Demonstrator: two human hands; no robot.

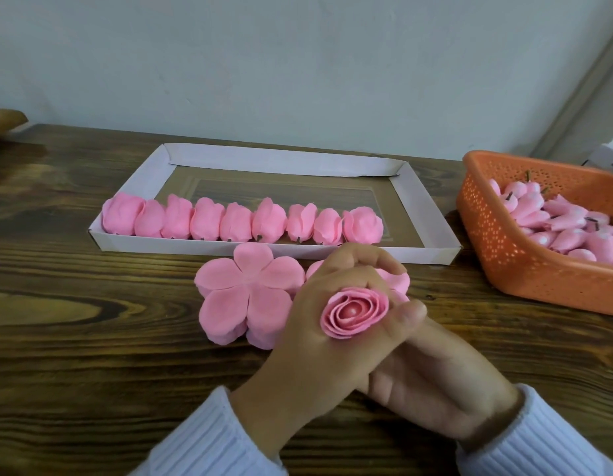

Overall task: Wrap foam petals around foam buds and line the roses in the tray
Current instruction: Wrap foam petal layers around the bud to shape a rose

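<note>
The left hand point(318, 338) curls its fingers round a pink foam rose point(353, 312), held up over the brown wooden table point(92, 338) near its front edge. The right hand point(435, 383) sits under it, thumb on the rose's side. I cannot tell if its fingers grip. The wrapping looks done. Next, the rose should go in the white cardboard tray point(421, 204), at the right end of the row of pink roses point(236, 221) along its near edge.

I see pink nearly everywhere: the rose point(354, 312), the row point(208, 219), the petals point(244, 297), the buds point(566, 221). The tray point(425, 214) is white with a brown floor. The basket point(504, 255) is orange, dotted with holes. The table point(92, 338) is dark brown woodgrain — the sleeves point(208, 441) white, ribbed.
</note>
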